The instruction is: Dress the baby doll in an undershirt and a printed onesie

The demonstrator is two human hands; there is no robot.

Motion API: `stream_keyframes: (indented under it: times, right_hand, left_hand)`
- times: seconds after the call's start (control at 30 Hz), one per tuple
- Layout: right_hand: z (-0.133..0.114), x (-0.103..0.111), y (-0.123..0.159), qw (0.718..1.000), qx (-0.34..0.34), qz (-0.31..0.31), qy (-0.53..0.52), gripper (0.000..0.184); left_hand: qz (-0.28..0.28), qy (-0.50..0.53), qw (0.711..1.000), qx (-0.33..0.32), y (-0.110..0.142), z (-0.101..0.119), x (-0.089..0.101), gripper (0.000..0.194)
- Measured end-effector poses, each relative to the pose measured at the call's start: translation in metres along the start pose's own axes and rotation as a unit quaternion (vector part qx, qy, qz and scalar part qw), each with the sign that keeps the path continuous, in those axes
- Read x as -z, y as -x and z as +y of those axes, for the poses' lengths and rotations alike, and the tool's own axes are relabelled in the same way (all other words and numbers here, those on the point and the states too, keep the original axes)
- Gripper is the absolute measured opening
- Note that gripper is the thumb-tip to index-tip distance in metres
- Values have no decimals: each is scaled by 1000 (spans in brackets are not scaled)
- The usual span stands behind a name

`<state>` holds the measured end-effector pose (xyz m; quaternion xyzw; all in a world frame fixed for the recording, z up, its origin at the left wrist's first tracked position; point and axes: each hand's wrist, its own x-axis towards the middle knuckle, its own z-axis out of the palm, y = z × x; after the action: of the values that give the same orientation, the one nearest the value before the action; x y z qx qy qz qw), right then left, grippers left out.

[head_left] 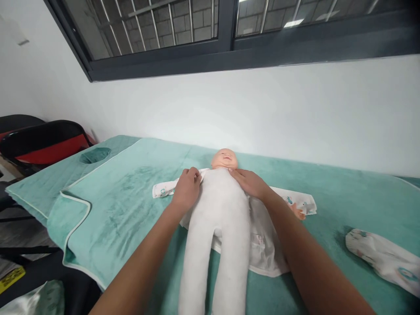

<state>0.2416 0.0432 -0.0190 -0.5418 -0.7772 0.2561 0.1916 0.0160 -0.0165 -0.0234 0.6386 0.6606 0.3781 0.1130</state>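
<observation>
Step in hand, as we judge it: setting the shirt [267, 249] at the shoulders of the doll [218, 201]. The doll lies face up on the bed [114, 210], head [225, 157] at the far side, legs towards us. The shirt is spread beneath the body, its tail showing right of the hip and between the legs. The left sleeve [160, 189] and right sleeve [308, 203] reach out to either side; the doll's hand [296, 211] shows at the near edge of the right one. We cannot tell whether that arm is inside.

Handling notes: we would work both shoulders evenly, so that the body stays centred on the cloth, and draw the fabric by its edge in short pulls. Soft limbs will probably fold, so we would steady the torso and smooth any bunching under the back.

Grip, left hand [188, 188]: fingers curled in at the left shoulder, apparently closed on the shirt's edge; fingertips partly hidden. Grip, right hand [251, 181]: fingers fairly straight, laid over the right shoulder, tips at the base of the neck; we cannot tell whether any fabric is pinched beneath.
</observation>
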Motion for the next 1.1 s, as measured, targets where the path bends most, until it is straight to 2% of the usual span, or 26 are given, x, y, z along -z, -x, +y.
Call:
stream_keyframes:
  times: [0.07,0.17,0.23,0.3,0.37,0.43,0.5,0.57,0.67,0.73,0.8,0.9,0.93,0.97,1.0,1.1]
  right_hand:
    - [1,0,-1,1000,-7,7,7,67]
    - [-1,-1,0,999,-19,22,26,66]
    - [-5,-3,2,997,-35,43,49,64]
    - [-9,-6,5,992,-44,87,77,61]
    - [-13,-11,9,982,-19,163,94,53]
    - [-15,-16,13,964,30,246,97,43]
    - [-15,-21,19,948,78,298,82,36]
    - [-14,-26,24,943,104,313,52,33]
    - [-11,-31,31,945,97,312,4,30]
    - [-8,-33,34,947,83,310,-20,29]
    - [-6,-34,35,948,74,308,-38,29]
    - [-4,-34,35,949,69,304,-52,29]
    - [-4,-34,35,949,68,302,-55,29]
    - [-4,-33,36,950,66,300,-58,29]
    - [-5,-33,36,950,64,298,-61,29]
    - [-5,-32,36,950,63,299,-63,29]
  left_hand:
    - [-5,40,999,23,11,-5,4,11]
    - [3,107,991,76,28,-17,7,25]
    - [-15,124,987,101,37,-24,8,23]
    - [-36,113,987,105,46,-28,8,19]
    - [-38,97,990,93,52,-28,9,27]
    - [-24,108,991,80,55,-24,12,30]
    - [-5,128,989,80,55,-17,19,31]
    - [12,135,986,96,53,-5,29,32]
    - [8,154,982,109,55,23,45,28]
    - [-25,187,979,78,64,45,53,16]
    - [-93,227,969,24,78,66,57,6]
    - [-225,284,931,-44,97,84,57,21]
    - [-245,296,922,-54,100,84,56,23]
    - [-240,298,922,-59,101,81,53,24]
    - [-209,286,933,-59,100,75,50,23]
    - [-34,177,983,-34,86,47,36,20]
